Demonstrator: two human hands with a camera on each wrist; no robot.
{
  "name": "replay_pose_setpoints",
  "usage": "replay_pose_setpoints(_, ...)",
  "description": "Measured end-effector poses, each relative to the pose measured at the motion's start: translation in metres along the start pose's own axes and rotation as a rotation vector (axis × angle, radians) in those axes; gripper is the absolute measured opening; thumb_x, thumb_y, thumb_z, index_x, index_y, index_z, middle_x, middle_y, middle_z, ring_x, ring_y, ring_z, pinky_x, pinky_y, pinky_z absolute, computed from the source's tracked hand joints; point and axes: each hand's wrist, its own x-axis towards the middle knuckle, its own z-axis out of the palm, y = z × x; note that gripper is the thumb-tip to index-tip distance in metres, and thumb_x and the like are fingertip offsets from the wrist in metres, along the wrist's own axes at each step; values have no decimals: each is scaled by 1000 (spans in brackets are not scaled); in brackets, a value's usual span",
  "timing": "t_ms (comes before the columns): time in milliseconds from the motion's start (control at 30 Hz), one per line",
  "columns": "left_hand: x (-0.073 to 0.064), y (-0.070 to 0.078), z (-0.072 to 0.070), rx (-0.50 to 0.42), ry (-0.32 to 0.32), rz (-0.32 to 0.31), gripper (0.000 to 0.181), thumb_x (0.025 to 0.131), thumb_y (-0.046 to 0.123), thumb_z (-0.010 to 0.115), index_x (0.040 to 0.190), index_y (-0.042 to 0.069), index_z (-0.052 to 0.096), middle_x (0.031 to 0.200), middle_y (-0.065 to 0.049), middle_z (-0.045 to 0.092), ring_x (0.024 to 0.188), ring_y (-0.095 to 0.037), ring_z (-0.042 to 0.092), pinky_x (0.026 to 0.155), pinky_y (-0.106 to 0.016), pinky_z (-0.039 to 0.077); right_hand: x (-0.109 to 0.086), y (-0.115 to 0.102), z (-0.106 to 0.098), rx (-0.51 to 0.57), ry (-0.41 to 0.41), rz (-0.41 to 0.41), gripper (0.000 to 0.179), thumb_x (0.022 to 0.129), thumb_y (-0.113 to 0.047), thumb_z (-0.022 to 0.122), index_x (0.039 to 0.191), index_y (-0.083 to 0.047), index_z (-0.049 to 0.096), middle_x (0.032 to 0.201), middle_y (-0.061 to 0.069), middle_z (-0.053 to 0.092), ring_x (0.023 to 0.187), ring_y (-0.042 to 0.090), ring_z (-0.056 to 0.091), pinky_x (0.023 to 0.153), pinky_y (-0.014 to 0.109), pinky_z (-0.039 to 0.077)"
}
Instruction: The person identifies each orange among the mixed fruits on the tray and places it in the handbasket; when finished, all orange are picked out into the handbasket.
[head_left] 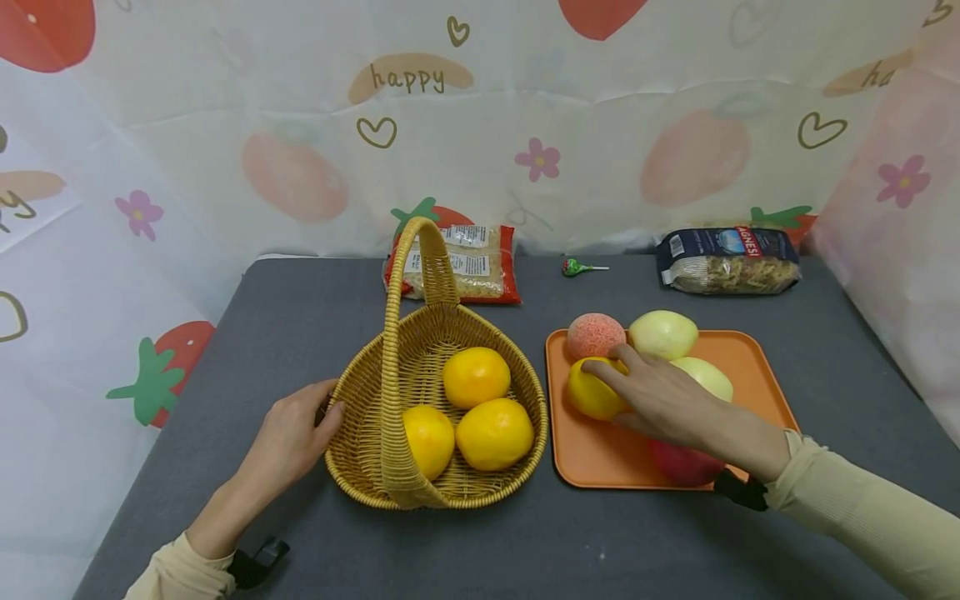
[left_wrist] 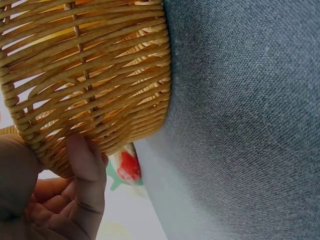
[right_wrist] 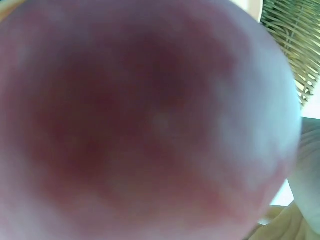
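A wicker basket [head_left: 420,337] with a tall handle holds three yellow-orange fruits [head_left: 476,377]. My left hand [head_left: 288,437] grips its left rim, and in the left wrist view the fingers [left_wrist: 85,160] press the woven wall from outside. On an orange tray [head_left: 600,461] to the right, my right hand [head_left: 667,400] curls its fingers from above round another yellow-orange fruit [head_left: 590,393]. A reddish-pink fruit [head_left: 678,465] lies under that wrist, partly hidden. Blurred and very close, the same fruit [right_wrist: 140,125] fills most of the right wrist view.
The tray also bears a rough pink ball-shaped fruit [head_left: 596,335] and two pale green fruits [head_left: 663,333]. Along the back of the grey table [head_left: 300,325] lie a red-edged clear bag [head_left: 480,262], a green-wrapped lollipop [head_left: 573,267] and a dark pasta packet [head_left: 731,260]. A printed cloth [head_left: 480,150] hangs behind.
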Motion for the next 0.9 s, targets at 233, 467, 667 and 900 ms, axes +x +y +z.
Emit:
replay_pose_setpoints(233,0,0,0,-1,0,2,28,96,9,56,121,-1,64,107,-17,69,87,-25,66,75,-45,53,1,1,2,6,9,9,68,71,-22,86,130,-14,54,109,14,55,71,18,53,71,36,49)
replay_pose_setpoints(467,0,0,-1,-5,4,6,28,96,9,56,122,-1,64,108,-17,69,90,-27,67,77,-47,54,2,0,1,14,6,16,68,69,-22,86,129,-13,56,108,14,56,68,16,50,69,34,48)
replay_pose_setpoints(667,0,0,-1,-2,3,5,28,96,9,56,122,-1,64,108,-17,69,88,-26,67,76,-46,54,3,-1,-1,18,-32,45,72,68,-27,88,131,-13,54,110,14,55,71,18,52,71,36,49)
replay_pose_setpoints(900,0,0,0,2,6,7,28,96,9,57,121,-1,64,106,-17,70,86,-25,66,74,-45,53,4,-3,-1,14,-26,52,70,68,-26,89,129,-13,55,106,14,56,69,18,51,68,34,48)
